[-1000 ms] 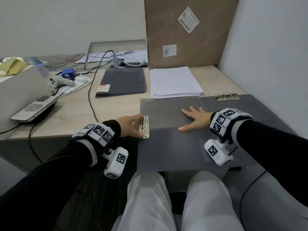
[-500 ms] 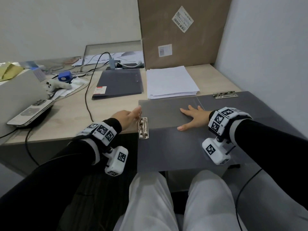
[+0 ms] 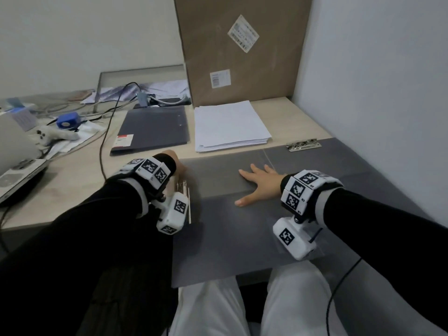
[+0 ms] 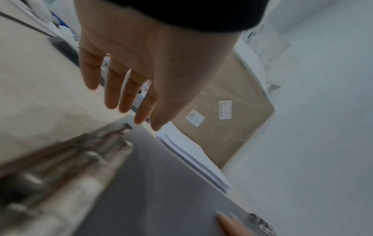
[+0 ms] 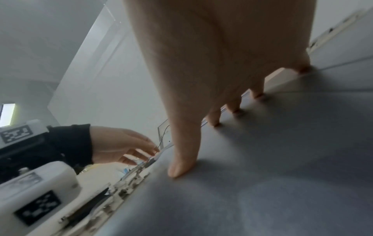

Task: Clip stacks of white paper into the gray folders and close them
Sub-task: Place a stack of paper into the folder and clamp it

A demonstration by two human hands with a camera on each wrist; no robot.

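A gray folder lies flat at the desk's front edge, with its metal clip along its left side. My right hand presses flat on it with fingers spread. My left hand hovers at the clip's far end, fingers straight and holding nothing; the wrist rig hides most of it in the head view. The clip shows just below the left fingertips. A stack of white paper sits right behind the folder.
A second gray folder with its own clip lies at the right by the wall. A closed dark folder lies left of the paper. A cardboard box stands behind. Cables and devices crowd the left.
My left hand has let go of the clip's side and slid forward to its far end. The right hand stays flat on the folder.
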